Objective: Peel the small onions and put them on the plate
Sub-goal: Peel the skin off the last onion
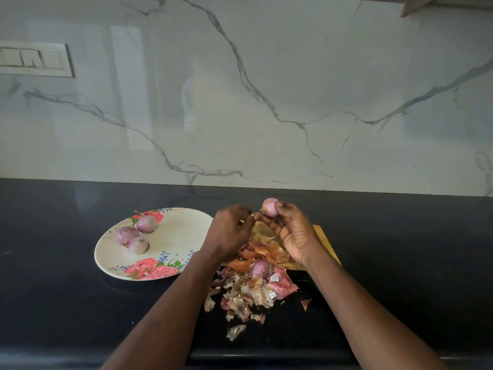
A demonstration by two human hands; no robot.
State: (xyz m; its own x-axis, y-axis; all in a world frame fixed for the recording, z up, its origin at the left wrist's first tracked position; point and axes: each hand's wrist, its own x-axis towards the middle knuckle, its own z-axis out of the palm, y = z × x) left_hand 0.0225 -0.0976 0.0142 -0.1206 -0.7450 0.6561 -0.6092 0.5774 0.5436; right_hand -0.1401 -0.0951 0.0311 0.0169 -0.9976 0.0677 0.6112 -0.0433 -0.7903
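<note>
My right hand (pixel 292 231) holds a small purple onion (pixel 270 206) between thumb and fingertips, raised above the cutting board. My left hand (pixel 230 231) is beside it with fingers curled, pinching at the onion's left end where a bit of skin shows. Three peeled onions (pixel 134 233) lie together on the left part of a white plate (pixel 181 236) with red rose prints. One more onion (pixel 260 268) lies among the peels below my hands.
A wooden cutting board (pixel 326 244) lies under my hands, mostly covered. A heap of onion peels (pixel 248 292) spreads from the board toward the front of the black countertop (pixel 53 263). A marble wall stands behind, with a switch panel (pixel 34 60) at left.
</note>
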